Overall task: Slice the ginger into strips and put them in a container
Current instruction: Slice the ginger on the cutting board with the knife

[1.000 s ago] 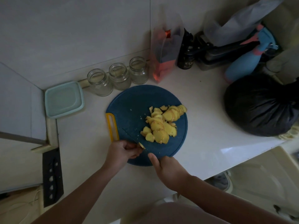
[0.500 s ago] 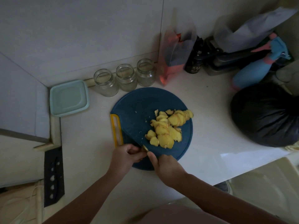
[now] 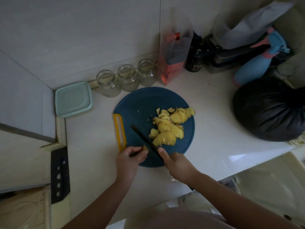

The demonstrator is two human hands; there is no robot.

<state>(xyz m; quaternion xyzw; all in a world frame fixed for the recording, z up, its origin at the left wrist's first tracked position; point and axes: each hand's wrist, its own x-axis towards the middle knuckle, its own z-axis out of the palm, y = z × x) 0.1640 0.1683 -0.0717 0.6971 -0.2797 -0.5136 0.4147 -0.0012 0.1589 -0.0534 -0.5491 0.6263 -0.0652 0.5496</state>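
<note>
Black knife (image 3: 145, 139) in curled right fingers (image 3: 161, 151), blade diagonal, tip away-left; left fingers (image 3: 140, 154) pinching ginger stub (image 3: 145, 147)

The cutting board (image 3: 142, 103) is showing up dark blue with a bright yellow handle strip (image 3: 120, 131), and the ginger slices (image 3: 166, 129) are looking pale yellow against it. The knife (image 3: 143, 138) is reading black. The square container (image 3: 73, 99) is looking pale mint, the three jars (image 3: 127, 78) are looking clear, the surface (image 3: 214, 129) is coming across off-white, the tied bag (image 3: 267, 109) is looking plain black, and the spray bottle (image 3: 252, 70) is showing blue with pink bits.
</note>
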